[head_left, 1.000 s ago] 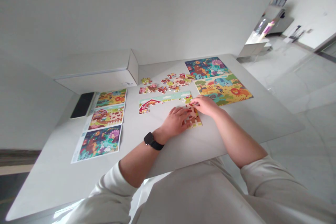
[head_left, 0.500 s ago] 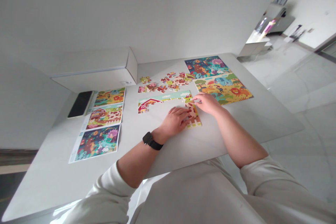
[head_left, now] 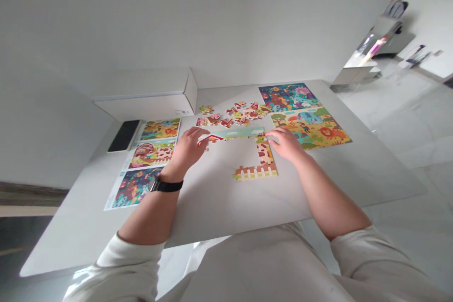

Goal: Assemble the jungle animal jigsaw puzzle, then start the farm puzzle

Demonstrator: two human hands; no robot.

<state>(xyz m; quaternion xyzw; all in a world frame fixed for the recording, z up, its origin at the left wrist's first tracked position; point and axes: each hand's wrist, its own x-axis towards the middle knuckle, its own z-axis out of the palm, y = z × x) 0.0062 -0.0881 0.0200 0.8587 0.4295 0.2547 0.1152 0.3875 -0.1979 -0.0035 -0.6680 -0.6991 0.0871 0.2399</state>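
Note:
A partly joined farm jigsaw puzzle [head_left: 265,153] lies flat on the table, forming a top strip, a right side and part of a fenced bottom edge. My left hand [head_left: 191,148], with a black watch on its wrist, is over the red barn roof [head_left: 214,138] at the left end. Its fingers are curved but apart from the thumb, and they hide the corner there. At the upper right corner, my right hand [head_left: 286,145] has its fingertips against the puzzle's edge, finger and thumb apart. Several loose puzzle pieces [head_left: 251,112] lie just behind the top strip.
Two picture sheets, a dark forest one [head_left: 288,96] and a yellow safari one [head_left: 311,127], lie at the right. Left stand a white box [head_left: 145,104], a phone [head_left: 123,136] and a printed reference sheet [head_left: 153,153]. The table's front edge [head_left: 247,232] is near my body.
My left hand has left the cow pieces at the right and moved left to the barn end, uncovering the fenced bottom edge. My right hand stays by the upper right corner. The view has shifted slightly.

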